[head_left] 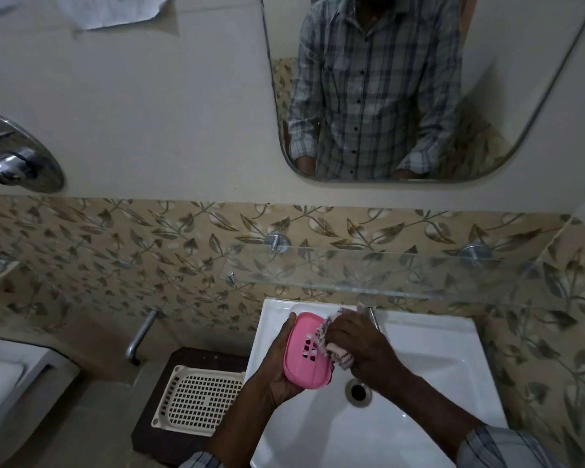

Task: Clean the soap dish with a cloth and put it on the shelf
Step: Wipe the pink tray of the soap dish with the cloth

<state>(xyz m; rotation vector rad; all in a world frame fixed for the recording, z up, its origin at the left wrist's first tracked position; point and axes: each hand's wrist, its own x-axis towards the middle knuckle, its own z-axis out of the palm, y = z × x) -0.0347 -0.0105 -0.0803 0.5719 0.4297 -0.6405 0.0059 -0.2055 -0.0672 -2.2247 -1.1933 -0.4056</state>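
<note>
The pink soap dish (307, 351) is held over the white sink (429, 366), cupped from below and at its edges by the left hand (277, 369), whose fingers are curled closed around it. The bunched cloth (331, 346) is gripped in the tightly closed right hand (365, 346) and pressed against the dish's right edge. A slip into the basin is judged possible if wiping pressure outweighs the one-handed hold. The glass shelf (385, 271) beyond is bare; a careless placement near its front edge could let the dish slide off.

Bathroom, white sink (436, 332), wall mirror (520, 96)
</note>
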